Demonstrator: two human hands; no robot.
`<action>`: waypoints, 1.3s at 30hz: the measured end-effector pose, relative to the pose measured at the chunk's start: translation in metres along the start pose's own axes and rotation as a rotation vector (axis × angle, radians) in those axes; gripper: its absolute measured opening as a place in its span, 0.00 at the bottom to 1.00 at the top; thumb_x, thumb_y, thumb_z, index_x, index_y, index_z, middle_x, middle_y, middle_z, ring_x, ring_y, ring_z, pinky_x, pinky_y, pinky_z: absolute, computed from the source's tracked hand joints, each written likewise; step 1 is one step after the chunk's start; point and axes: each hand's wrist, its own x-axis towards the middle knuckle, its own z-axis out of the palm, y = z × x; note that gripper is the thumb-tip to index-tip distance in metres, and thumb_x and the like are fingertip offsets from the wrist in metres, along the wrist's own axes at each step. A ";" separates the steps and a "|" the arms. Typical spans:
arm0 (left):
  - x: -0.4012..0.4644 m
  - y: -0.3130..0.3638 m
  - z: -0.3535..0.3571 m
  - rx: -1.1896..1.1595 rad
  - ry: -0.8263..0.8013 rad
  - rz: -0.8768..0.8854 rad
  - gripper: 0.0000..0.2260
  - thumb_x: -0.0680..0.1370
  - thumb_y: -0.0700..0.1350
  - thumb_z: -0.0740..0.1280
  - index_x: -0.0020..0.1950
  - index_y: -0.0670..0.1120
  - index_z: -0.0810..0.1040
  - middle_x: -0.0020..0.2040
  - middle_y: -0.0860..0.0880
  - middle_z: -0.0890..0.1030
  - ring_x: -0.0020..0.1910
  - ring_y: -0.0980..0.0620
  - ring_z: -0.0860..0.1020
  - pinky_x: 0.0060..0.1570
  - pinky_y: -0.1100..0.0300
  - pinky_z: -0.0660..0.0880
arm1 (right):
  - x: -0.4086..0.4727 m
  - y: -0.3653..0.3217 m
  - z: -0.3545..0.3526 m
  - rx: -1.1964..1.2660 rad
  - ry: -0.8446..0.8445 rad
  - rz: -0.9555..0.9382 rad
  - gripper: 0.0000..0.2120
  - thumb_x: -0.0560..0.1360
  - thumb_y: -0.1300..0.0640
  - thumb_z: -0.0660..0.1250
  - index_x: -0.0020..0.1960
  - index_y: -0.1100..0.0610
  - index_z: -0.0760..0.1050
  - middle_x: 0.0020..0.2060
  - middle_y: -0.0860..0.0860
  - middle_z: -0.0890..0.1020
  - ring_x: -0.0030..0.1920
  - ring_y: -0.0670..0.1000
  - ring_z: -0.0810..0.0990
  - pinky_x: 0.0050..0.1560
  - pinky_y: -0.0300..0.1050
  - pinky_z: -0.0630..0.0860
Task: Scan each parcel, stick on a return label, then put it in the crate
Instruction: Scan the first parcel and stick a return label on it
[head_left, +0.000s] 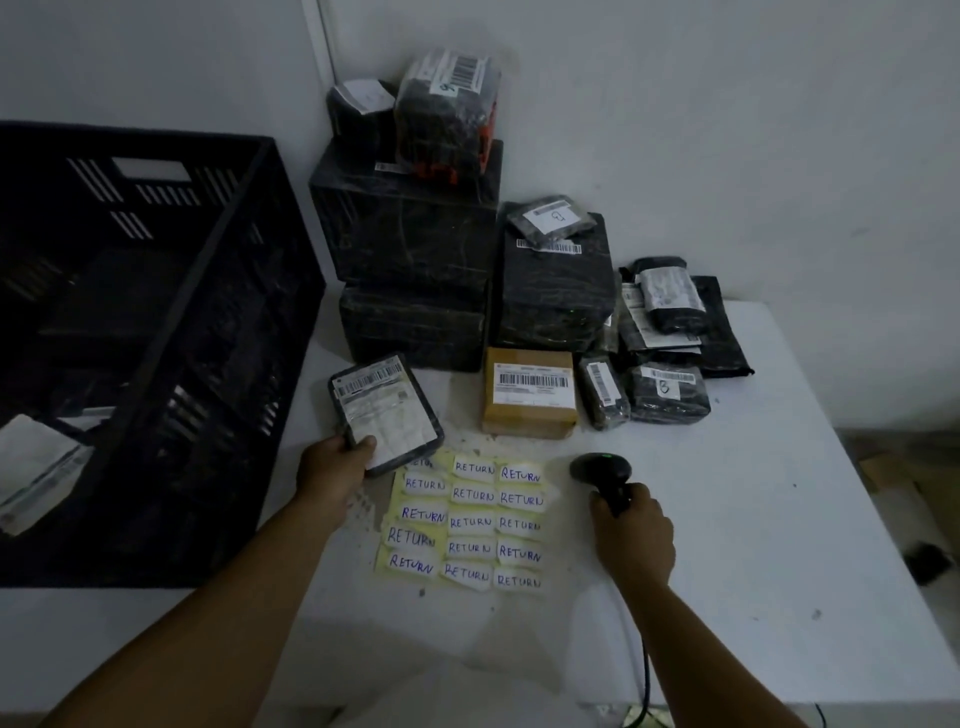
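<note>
A flat parcel (387, 410), label up, is gripped at its near corner by the left hand (332, 467) above the return labels (467, 522). The right hand (631, 535) clasps the barcode scanner (602, 475), which points elsewhere, so a scan could miss the barcode.

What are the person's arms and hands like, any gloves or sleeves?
Both are bare. The left hand and right hand wear no gloves, and no rings, watch or wristband show in this dim view. Both forearms are uncovered to the picture's bottom edge, so no sleeves are visible.
</note>
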 end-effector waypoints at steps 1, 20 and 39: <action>-0.001 0.000 0.000 0.013 -0.001 0.007 0.09 0.78 0.49 0.71 0.56 0.47 0.83 0.50 0.47 0.84 0.49 0.43 0.82 0.55 0.42 0.80 | 0.001 0.001 0.000 -0.015 0.001 0.002 0.17 0.77 0.44 0.65 0.59 0.55 0.75 0.49 0.55 0.80 0.51 0.60 0.77 0.52 0.56 0.77; -0.083 -0.011 0.069 0.730 -0.144 0.975 0.14 0.75 0.43 0.71 0.60 0.47 0.79 0.55 0.50 0.76 0.57 0.47 0.73 0.54 0.50 0.75 | -0.027 -0.046 0.032 -0.223 -0.034 -0.653 0.10 0.80 0.55 0.64 0.58 0.53 0.80 0.53 0.50 0.78 0.48 0.52 0.79 0.46 0.45 0.79; -0.064 -0.027 0.096 1.161 -0.381 0.830 0.35 0.72 0.60 0.72 0.76 0.54 0.66 0.70 0.51 0.67 0.68 0.46 0.63 0.65 0.52 0.67 | -0.017 -0.046 0.041 -0.446 -0.084 -0.634 0.10 0.81 0.51 0.59 0.56 0.53 0.76 0.47 0.51 0.78 0.51 0.54 0.76 0.55 0.48 0.74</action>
